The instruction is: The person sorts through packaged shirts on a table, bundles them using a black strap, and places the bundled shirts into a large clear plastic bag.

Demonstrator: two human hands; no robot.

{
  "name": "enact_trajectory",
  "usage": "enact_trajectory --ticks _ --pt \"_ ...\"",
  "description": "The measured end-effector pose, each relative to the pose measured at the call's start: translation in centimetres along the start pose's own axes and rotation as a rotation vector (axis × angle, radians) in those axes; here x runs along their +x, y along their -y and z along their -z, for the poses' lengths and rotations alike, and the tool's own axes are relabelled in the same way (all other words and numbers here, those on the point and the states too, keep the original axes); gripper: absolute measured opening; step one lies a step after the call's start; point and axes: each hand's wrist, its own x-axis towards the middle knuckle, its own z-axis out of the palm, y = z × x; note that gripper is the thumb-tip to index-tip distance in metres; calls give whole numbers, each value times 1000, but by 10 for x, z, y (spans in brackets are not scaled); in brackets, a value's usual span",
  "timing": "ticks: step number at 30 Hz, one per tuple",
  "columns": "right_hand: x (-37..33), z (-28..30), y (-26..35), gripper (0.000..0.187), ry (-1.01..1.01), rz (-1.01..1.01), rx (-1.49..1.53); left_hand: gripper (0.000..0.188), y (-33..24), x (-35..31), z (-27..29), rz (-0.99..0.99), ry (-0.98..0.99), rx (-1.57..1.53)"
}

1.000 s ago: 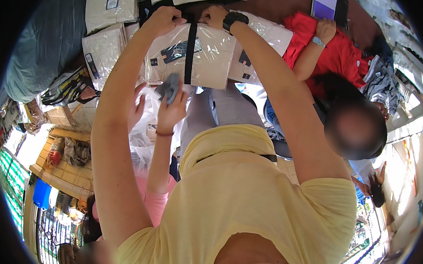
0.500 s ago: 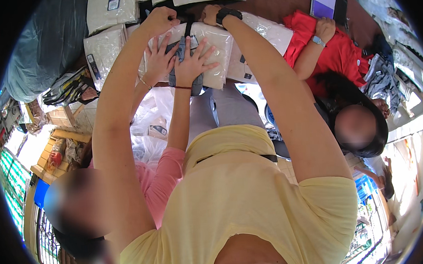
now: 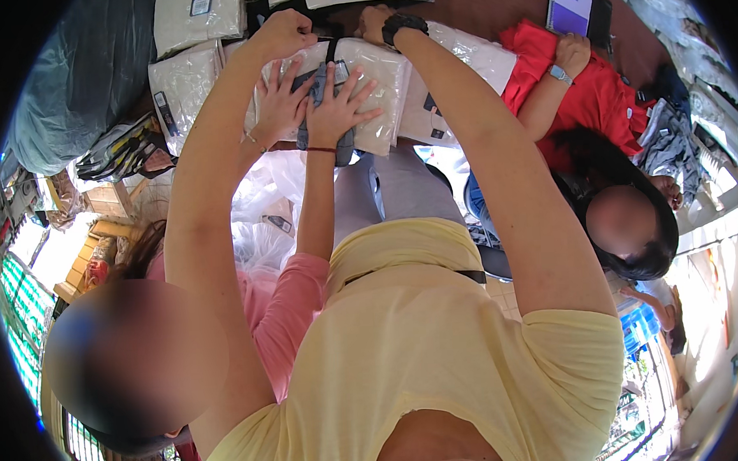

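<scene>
A pile of off-white folded garments in clear plastic bags (image 3: 379, 90) lies on the table's near edge, with a narrow black strap (image 3: 331, 51) over it. My left hand (image 3: 285, 34) is closed just left of the strap's far end. My right hand (image 3: 373, 24), below a black wristwatch (image 3: 403, 26), is closed on the right. Both appear to grip the strap's ends, mostly hidden in my fingers. From the left, a pink-sleeved co-worker presses a left hand (image 3: 281, 98) and a right hand (image 3: 339, 108) flat on the pile, over folded grey cloth (image 3: 320, 92).
More bagged garments (image 3: 199, 15) lie left and behind. A second co-worker at right rests a hand (image 3: 573, 53) on red cloth (image 3: 534, 58). Beyond it is a purple-and-white notebook (image 3: 567, 3). A large dark plastic-covered bulk (image 3: 82, 78) stands left; clear plastic (image 3: 261, 210) hangs below the table.
The co-worker at left has leaned, the head shifting further into view. My hands and the co-worker's pressing hands stay in nearly the same places; the view has shifted slightly.
</scene>
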Motion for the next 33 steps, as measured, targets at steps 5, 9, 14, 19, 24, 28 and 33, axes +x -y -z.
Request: enact_trajectory --ticks 5,9,14,19,24,28,33 --pt "-5 6 18 50 25 37 -48 26 0 -17 6 76 23 8" --pt "-5 1 12 40 -81 36 -72 28 -1 -16 9 78 44 -11" --pt "-8 5 14 44 -52 30 -85 25 -1 -19 8 86 41 20" --pt "-13 12 16 46 -19 16 -90 21 -3 -23 12 81 48 43" --pt "-13 12 14 40 -19 21 -46 24 5 -26 10 176 39 83" --pt "4 9 7 34 100 -80 460 24 -2 -19 15 191 147 170" --pt "0 -3 7 27 313 -18 1551 25 14 0 -17 136 -168 -58"
